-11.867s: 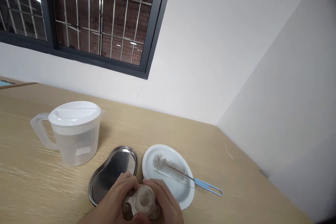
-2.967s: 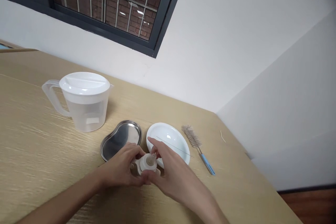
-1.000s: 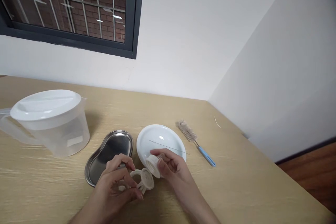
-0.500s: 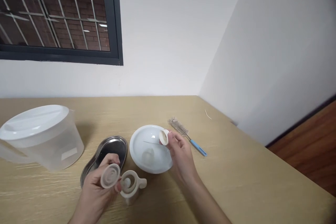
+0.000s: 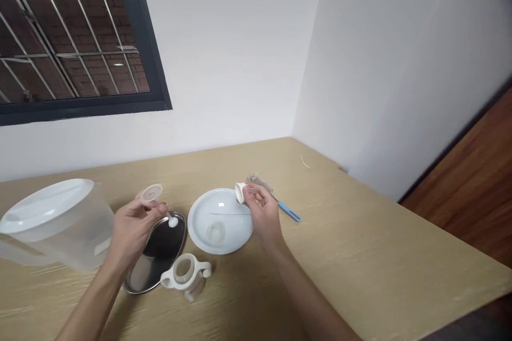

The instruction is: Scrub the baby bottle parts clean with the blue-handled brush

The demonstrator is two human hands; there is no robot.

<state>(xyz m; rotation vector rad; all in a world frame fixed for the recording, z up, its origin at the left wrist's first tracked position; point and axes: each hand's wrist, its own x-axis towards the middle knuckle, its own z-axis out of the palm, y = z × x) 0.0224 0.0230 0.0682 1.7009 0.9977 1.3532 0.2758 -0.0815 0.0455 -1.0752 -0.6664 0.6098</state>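
A two-handled bottle point(image 5: 187, 281) stands with its mouth uncovered on the wooden table point(image 5: 344, 261), nearest to you and between your forearms, with neither of your hands on it. Just beyond its left handle lies a kidney-shaped metal tray point(image 5: 138, 276). Above the tray, your left hand point(image 5: 138, 218) is closed in a pinch, its fingers gripping a clear disc point(image 5: 151, 193); a small white knob point(image 5: 173, 222) shows below those fingers, though whether it joins the disc you cannot tell from here. To the right, your right hand point(image 5: 264, 212), fingers curled in and thumb pressed down, grips a white ring point(image 5: 240, 193) at the right rim of a white plate point(image 5: 200, 218). On that plate sit a clear, round piece point(image 5: 216, 232) and a thin wire point(image 5: 228, 213). A lidded pitcher point(image 5: 76, 232) stands left of the tray. Behind your right hand lies a blue-handled brush point(image 5: 288, 211), its bristles partly hidden; farther off are a pale strip point(image 5: 305, 162) and, at upper left, a barred window point(image 5: 146, 37).
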